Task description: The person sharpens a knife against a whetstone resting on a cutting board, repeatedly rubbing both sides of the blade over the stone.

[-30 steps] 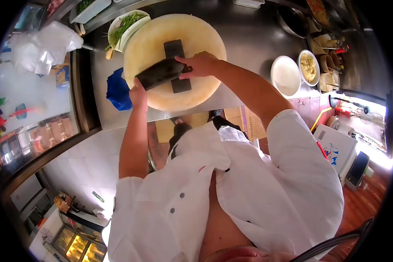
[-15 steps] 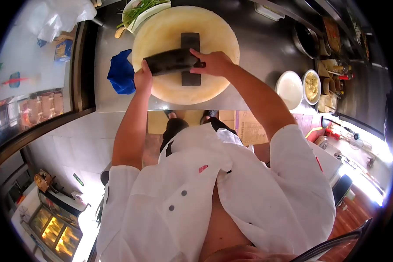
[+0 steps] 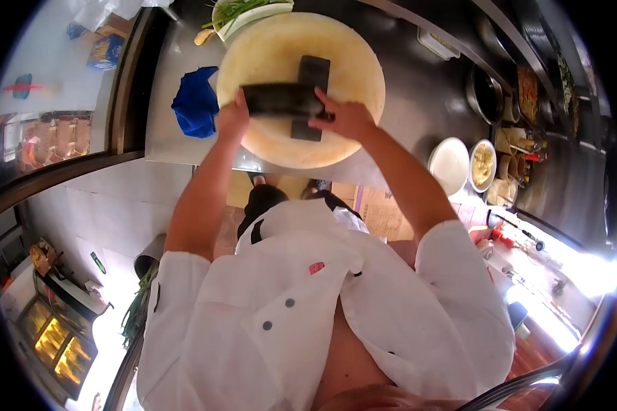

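Note:
A dark cleaver (image 3: 279, 101) lies level between my hands, its blade blurred, crossing over a dark grey sharpening stone (image 3: 315, 70). The stone rests on a round, pale cutting board (image 3: 267, 51). My left hand (image 3: 234, 117) grips the far left end of the blade. At the other end, my right hand (image 3: 346, 118) is closed around the cleaver near its handle, with the thumb and fingers on it. Whether the blade touches the stone cannot be made out.
Left of the board lies a blue cloth (image 3: 195, 103). Behind it stands a white bowl (image 3: 250, 22) of green stalks. At the right are an empty white bowl (image 3: 449, 166), a bowl of pale yellow food (image 3: 482, 166) and a black pan (image 3: 485, 94).
The cleaver has turned from slanted to nearly level, with both hands still on it. The whole view has shifted, so the board appears farther right.

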The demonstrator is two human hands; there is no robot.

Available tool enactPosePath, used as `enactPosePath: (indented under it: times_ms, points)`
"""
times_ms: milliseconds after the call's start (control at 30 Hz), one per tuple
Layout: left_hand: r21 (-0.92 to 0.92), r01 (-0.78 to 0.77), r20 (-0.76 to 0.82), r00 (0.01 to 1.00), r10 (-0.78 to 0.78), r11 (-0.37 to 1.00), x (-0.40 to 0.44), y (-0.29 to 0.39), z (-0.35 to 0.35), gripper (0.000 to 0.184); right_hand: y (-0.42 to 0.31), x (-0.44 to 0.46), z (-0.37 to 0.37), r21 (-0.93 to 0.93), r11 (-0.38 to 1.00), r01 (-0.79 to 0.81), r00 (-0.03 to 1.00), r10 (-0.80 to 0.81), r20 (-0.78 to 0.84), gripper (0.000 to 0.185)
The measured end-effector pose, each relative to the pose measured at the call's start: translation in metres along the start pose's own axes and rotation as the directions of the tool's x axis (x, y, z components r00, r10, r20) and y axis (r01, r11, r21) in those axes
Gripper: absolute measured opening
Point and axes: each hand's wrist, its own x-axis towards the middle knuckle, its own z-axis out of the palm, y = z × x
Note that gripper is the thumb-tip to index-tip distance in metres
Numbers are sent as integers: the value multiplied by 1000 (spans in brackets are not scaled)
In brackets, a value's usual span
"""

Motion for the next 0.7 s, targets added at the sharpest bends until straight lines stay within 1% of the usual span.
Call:
enactPosePath:
  times_ms: [33,100,167,200,233,267,300,367,400,433,467,533,567,600,633,667,700]
  points:
    - [25,-77,-17,997,77,997,-21,-15,0,81,-9,-16,-2,12,995,-96,984,93,152,105]
    - [117,20,110,993,-33,993,-68,-34,-10,80,1,-48,42,37,999,-24,995,20,99,105]
    - [-2,69,71,995,-69,998,-107,-12,-26,81,-3,-71,55,-201,978,63,996,-73,-44,105]
    - [11,79,102,992,-80,997,-102,-13,-26,82,-1,-67,56,-289,948,135,964,-193,-183,104]
    - [15,83,104,991,-84,996,-89,-14,-24,82,3,-57,51,-285,949,136,965,-192,-180,104]
    - [8,58,59,997,-59,998,-63,-15,-15,82,-4,-38,20,-125,990,62,998,-65,-16,104]
    - [-2,31,11,999,-31,1000,-33,-12,-5,82,-4,-16,-4,19,999,-42,986,39,164,103]
    - [4,114,68,991,-114,994,11,9,-9,81,2,17,-22,-12,999,44,999,-44,0,103]
    - [10,63,41,997,-63,998,18,5,-4,80,1,19,-28,15,999,52,999,-52,3,103]
    - [8,52,36,998,-52,999,14,1,1,80,4,17,-23,14,999,52,999,-52,-9,103]
    - [-17,107,32,994,-107,994,-2,-6,2,79,6,7,-9,-9,999,36,999,-36,37,103]
    - [43,73,58,995,-76,996,-47,-28,-3,76,1,-23,14,-74,997,1,987,11,159,104]
    - [129,-19,95,995,7,991,-73,-40,-11,75,-2,-42,24,-64,998,-4,980,16,201,107]
    - [40,46,111,993,-50,998,-98,-38,-22,79,6,-56,48,-77,994,81,989,-71,130,110]
    - [-49,111,138,985,-104,993,-111,-33,-26,83,-1,-59,42,-100,993,69,987,-53,151,108]
    - [6,64,96,993,-64,998,-101,-36,-19,80,-7,-63,36,-122,991,58,985,-36,171,107]
    - [67,24,59,998,-28,997,-87,-41,-12,77,-11,-55,26,-109,994,31,974,-6,228,105]
